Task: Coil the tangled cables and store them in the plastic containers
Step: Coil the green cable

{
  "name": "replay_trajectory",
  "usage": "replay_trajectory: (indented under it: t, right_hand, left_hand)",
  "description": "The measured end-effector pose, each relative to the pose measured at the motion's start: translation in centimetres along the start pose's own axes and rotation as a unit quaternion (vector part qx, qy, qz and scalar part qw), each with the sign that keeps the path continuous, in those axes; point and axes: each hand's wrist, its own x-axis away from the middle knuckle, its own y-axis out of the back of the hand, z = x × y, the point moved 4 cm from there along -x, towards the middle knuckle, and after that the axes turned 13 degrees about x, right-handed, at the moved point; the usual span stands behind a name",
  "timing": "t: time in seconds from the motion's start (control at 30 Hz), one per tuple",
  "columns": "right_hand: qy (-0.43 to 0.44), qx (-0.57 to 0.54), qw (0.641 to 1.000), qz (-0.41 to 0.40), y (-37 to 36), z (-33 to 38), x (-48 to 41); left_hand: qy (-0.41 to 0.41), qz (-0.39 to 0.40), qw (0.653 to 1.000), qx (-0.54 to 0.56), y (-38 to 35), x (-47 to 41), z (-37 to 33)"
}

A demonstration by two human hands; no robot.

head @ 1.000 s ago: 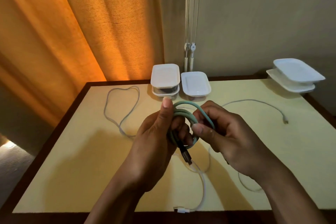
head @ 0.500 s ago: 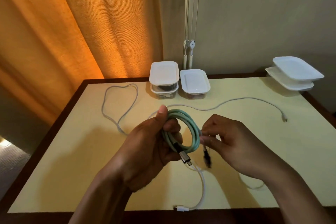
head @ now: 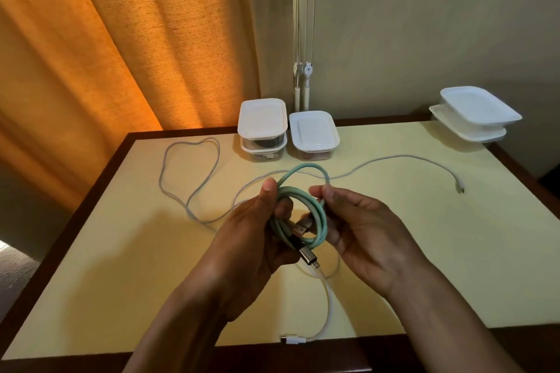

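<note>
Holding a teal cable coil (head: 315, 222) above the bench (head: 121, 251): left hand (head: 251, 239), fingers curled through the loops, thumb pressed on top; right hand (head: 363, 236), thumb and forefinger pinching the loose outer turn at the coil's right side.
Coil: smooth teal cord in several round turns, ending in a dark collar and a silver metal plug (head: 307, 257) jutting below it.
Nearer than the coil: thick white cable (head: 328, 306), curved, its white plug (head: 292, 339) by the bench's front edge.
Bench top: pale yellow, matt, dark rim.
Beyond the coil: thin white cable (head: 394, 158), looped loosely to the left, one end trailing right.
Further beyond: two stacked plastic containers (head: 262, 127), clear walls, white lids; a third container (head: 313, 133) just right of them.
Far right of the coil: two white containers (head: 478, 112), stacked.
</note>
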Motion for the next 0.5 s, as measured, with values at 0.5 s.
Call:
replay_trajectory:
  t: [0.5]
  right_hand:
    - [0.230,0.354,0.902,0.089,-2.1,0.3,4.4]
  left_hand:
    - [0.004,-0.036,0.999,0.031,1.0,-0.4,-0.8]
